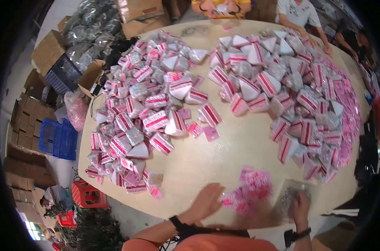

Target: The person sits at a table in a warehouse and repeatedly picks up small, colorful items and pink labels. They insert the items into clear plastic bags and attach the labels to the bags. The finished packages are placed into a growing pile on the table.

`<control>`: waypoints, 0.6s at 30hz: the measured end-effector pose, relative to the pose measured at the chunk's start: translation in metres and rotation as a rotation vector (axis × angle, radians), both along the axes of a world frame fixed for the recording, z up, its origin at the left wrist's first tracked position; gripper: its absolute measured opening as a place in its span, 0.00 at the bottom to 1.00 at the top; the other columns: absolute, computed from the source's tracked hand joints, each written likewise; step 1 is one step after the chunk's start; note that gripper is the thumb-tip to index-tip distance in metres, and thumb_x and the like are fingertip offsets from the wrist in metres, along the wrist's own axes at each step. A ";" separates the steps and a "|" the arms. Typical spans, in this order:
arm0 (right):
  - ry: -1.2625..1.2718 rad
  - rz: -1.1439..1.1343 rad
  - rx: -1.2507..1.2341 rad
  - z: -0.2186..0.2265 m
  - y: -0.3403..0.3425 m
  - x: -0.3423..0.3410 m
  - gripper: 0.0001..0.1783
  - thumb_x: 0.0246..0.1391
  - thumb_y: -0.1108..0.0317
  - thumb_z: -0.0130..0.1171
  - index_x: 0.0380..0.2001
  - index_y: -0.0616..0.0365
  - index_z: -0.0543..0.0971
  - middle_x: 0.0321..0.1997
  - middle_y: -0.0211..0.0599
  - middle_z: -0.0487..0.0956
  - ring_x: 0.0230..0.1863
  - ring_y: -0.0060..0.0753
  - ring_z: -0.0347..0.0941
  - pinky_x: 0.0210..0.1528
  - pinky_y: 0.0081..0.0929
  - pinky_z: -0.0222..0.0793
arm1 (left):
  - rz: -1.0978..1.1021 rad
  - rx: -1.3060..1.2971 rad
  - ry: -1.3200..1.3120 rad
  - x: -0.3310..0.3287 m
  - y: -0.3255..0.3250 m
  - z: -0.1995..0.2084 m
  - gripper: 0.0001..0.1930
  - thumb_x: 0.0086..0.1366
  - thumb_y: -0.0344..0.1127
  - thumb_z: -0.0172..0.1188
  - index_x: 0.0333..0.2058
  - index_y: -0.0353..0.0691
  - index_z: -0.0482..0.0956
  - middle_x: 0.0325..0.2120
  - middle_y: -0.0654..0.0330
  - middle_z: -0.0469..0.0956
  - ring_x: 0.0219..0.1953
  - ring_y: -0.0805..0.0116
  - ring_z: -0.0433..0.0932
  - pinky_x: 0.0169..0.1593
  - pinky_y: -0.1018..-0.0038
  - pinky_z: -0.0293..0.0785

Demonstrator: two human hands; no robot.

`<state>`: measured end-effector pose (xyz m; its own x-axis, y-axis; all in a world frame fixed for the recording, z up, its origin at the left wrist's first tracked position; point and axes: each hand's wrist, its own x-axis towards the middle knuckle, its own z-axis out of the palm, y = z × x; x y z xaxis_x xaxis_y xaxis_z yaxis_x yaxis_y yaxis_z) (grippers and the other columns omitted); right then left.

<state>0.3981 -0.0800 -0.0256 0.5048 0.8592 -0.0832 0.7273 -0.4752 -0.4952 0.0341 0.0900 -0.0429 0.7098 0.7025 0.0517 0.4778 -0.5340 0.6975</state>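
Note:
My left hand (208,200) hovers over the near edge of the table, palm down with fingers stretched out, and nothing shows in it. Just right of its fingertips lies a loose pile of pink cards (257,184), some with brighter pink pieces. Farther right, my right hand (301,206) reaches into a shallow clear tray (282,212) of small silvery pieces. Its fingers are drawn together at the pieces; whatever they pinch is too small and blurred to name.
Cake-slice-shaped plush pieces in clear wrap (156,120) heap on the left, and a similar heap (268,83) fills the right. Pink cards (348,100) line the right rim. People sit across the table. Red stools (86,193) and blue crates (58,138) stand at left.

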 end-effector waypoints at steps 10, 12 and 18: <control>0.323 -0.223 0.178 0.018 0.000 0.009 0.09 0.40 0.78 0.49 0.28 0.58 0.66 0.26 0.24 0.60 0.26 0.16 0.55 0.29 0.15 0.54 | -0.158 0.129 0.151 -0.001 -0.004 -0.034 0.28 0.54 0.41 0.61 0.53 0.38 0.67 0.57 0.47 0.61 0.59 0.45 0.58 0.57 0.53 0.59; 0.370 -0.178 0.206 0.024 -0.004 0.010 0.11 0.40 0.78 0.48 0.31 0.58 0.66 0.27 0.24 0.59 0.27 0.16 0.54 0.29 0.14 0.53 | -0.182 0.139 0.149 0.000 -0.003 -0.032 0.28 0.55 0.41 0.61 0.53 0.37 0.67 0.56 0.47 0.62 0.59 0.44 0.58 0.58 0.52 0.58; 0.181 -0.030 0.211 0.020 -0.014 0.008 0.08 0.45 0.79 0.50 0.32 0.65 0.72 0.25 0.28 0.69 0.27 0.17 0.62 0.30 0.18 0.60 | -0.131 0.263 -0.024 0.000 -0.017 -0.035 0.25 0.51 0.34 0.61 0.48 0.33 0.68 0.52 0.43 0.65 0.56 0.39 0.60 0.60 0.52 0.55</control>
